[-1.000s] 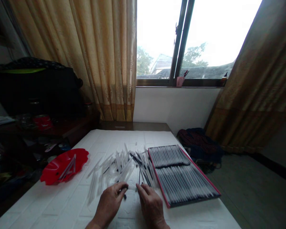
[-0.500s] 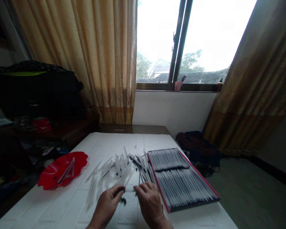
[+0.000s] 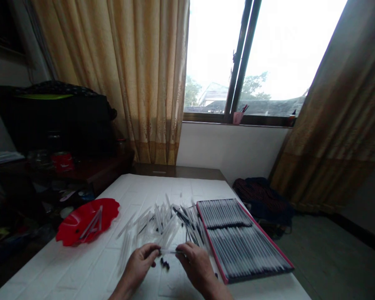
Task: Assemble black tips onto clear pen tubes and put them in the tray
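Both hands hover low over the white table (image 3: 81,266). My left hand (image 3: 139,266) and my right hand (image 3: 195,264) pinch the two ends of one clear pen tube (image 3: 168,251) held level between them. Just below the tube lie a few small dark caps (image 3: 164,263). Behind the hands spreads a loose pile of clear tubes and dark refills (image 3: 162,223). To the right lies a red-edged tray (image 3: 284,261) packed with rows of pens.
A red scalloped dish (image 3: 78,225) with a few pens stands at the table's left. A dark cluttered shelf (image 3: 50,166) lies beyond it. Curtains and a window fill the back wall. A dark bundle (image 3: 262,200) sits on the floor at the right.
My hands have lifted a clear tube off the table and now hold it between them. The camera tilted slightly up and right.
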Motion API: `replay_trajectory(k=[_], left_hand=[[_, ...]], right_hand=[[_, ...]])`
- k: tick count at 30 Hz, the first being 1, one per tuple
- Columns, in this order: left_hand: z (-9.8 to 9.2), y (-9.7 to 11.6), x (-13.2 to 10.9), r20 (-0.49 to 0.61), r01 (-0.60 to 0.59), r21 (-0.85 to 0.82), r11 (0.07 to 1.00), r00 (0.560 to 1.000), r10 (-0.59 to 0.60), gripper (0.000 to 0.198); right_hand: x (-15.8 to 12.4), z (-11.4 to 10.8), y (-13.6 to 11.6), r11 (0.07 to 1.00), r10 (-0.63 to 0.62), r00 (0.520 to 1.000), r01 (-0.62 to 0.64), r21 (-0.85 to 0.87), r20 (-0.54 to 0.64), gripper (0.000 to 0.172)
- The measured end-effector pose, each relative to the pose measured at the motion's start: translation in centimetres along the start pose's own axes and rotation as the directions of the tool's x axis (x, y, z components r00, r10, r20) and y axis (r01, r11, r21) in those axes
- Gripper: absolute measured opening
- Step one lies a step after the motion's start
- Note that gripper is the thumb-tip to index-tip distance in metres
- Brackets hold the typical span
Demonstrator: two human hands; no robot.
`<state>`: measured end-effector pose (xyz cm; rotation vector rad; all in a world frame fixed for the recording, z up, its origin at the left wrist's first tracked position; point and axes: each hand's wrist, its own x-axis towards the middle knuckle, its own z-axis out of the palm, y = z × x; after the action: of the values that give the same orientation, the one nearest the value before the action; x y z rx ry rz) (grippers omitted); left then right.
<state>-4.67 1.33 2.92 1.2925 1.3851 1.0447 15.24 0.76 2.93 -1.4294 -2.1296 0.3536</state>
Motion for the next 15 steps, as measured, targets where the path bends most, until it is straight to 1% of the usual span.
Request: replay_trajectory(k=[2, 4, 6, 8, 9, 13, 14, 15], left_hand=[[-0.2, -0.3, 0.1, 0.002, 0.011, -0.027, 1.0, 1.0, -0.011, 0.036], [-0.3, -0.6, 0.1, 0.003, 0.024, -0.067, 0.997, 1.0, -0.024, 0.038], [-0.5, -1.1, 0.2, 0.005, 0.037, -0.109, 0.993, 0.999, -0.037, 0.038], [-0.7, -1.6, 0.2, -0.011, 0.045, -0.14, 0.989, 0.999, -0.047, 0.039], [-0.7, -1.9, 0.2, -0.021, 0.052, -0.148, 0.988, 0.998, -0.055, 0.039], [-0.9, -2.7, 0.4, -0.035, 0.094, -0.154, 0.984, 0.994, -0.1, 0.043], [-0.9, -2.9, 0.5, -0.036, 0.102, -0.157, 0.982, 0.993, -0.109, 0.045], [-0.9, -3.1, 0.6, -0.041, 0.11, -0.158, 0.981, 0.992, -0.118, 0.046]], right_hand=[[0.1, 0.4, 0.2, 1.0, -0.004, 1.0, 0.004, 0.0, 0.013, 0.014], [0.0, 1.0, 0.4, 0.999, -0.003, 1.0, 0.002, 0.05, 0.018, 0.016], [0.0, 1.4, 0.6, 0.989, 0.019, 0.999, -0.022, 0.15, 0.027, 0.016], [-0.1, 1.6, 0.8, 0.967, 0.044, 0.998, -0.052, 0.25, 0.037, 0.024], [0.0, 1.7, 1.0, 0.955, 0.055, 0.998, -0.065, 0.288, 0.041, 0.025], [0.3, 2.3, 1.7, 0.916, 0.107, 0.993, -0.116, 0.383, 0.045, 0.01], [0.4, 2.5, 1.8, 0.899, 0.132, 0.99, -0.141, 0.414, 0.051, 0.01], [0.6, 2.8, 2.0, 0.879, 0.156, 0.986, -0.166, 0.447, 0.059, 0.013]])
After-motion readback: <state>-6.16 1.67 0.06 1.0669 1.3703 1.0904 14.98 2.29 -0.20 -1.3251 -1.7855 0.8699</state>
